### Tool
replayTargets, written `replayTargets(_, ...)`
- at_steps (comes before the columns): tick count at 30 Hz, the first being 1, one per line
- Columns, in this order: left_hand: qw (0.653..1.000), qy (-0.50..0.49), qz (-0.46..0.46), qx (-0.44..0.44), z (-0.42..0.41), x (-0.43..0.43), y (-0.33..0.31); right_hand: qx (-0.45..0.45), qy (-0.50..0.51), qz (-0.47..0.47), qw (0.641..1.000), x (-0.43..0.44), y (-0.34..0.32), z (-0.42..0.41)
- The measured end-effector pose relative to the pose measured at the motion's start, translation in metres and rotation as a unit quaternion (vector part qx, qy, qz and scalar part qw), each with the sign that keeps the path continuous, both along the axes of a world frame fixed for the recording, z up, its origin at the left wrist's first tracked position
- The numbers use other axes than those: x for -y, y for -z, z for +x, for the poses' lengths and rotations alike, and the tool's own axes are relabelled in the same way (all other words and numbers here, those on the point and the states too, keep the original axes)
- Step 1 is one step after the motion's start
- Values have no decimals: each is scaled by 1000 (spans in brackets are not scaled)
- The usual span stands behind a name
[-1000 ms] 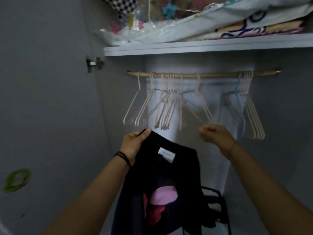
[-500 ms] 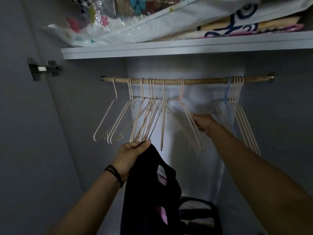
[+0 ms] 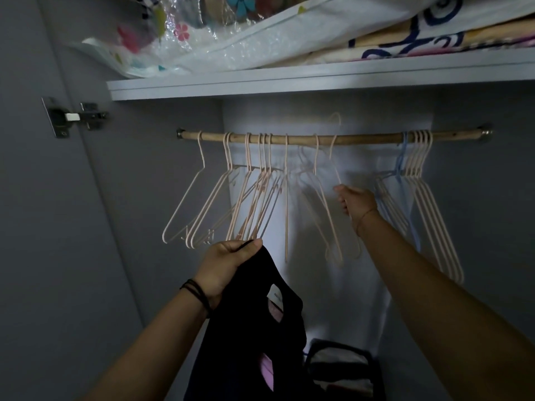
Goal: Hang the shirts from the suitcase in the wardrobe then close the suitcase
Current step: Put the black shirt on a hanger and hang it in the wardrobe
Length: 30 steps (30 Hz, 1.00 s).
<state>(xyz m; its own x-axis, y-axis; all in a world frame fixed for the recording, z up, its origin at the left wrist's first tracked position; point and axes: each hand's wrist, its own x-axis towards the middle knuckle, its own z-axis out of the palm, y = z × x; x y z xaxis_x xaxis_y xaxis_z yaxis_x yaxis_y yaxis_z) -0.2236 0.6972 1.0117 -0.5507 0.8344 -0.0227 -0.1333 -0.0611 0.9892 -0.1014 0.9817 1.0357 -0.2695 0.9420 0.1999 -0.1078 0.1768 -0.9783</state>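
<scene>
Wooden rod (image 3: 364, 138) with pale hangers (image 3: 262, 180)

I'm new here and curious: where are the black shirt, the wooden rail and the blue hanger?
black shirt (image 3: 241, 328), head view, fabric below collar
wooden rail (image 3: 362, 138), head view, bare middle
blue hanger (image 3: 402, 151), head view, hook

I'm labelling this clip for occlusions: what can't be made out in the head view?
Head view, pale pink wire hanger in the right hand: motion-blurred, hook on or off the wooden rod unclear.
Head view, black shirt in the left hand: print hidden by folds and the bottom edge.
The suitcase: outside the frame.
</scene>
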Motion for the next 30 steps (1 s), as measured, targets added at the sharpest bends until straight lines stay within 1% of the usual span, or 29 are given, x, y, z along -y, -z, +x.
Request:
replayTargets(6,1000,5,-2,1,1,10,5,-47,25,-7,999,21,14,31)
replayTargets(11,1000,9,-23,3,2,32,15,-27,43,10,999,65,35,60)
replayTargets(14,999,19,-28,-5,6,49,21,-16,50,5,999,101,46,74)
replayTargets(22,998,44,-50,0,33,112,35,-54,6,-30,998,225,87,126)
replayTargets(24,998,47,-51,0,40,124,35,-81,-22,-57,995,251,95,137)
replayTargets(26,998,44,-54,-5,48,135,35,-98,-34,-108,989,270,99,143)
replayTargets(30,997,44,-63,-13,61,153,37,-74,-17,-192,978,292,107,152)
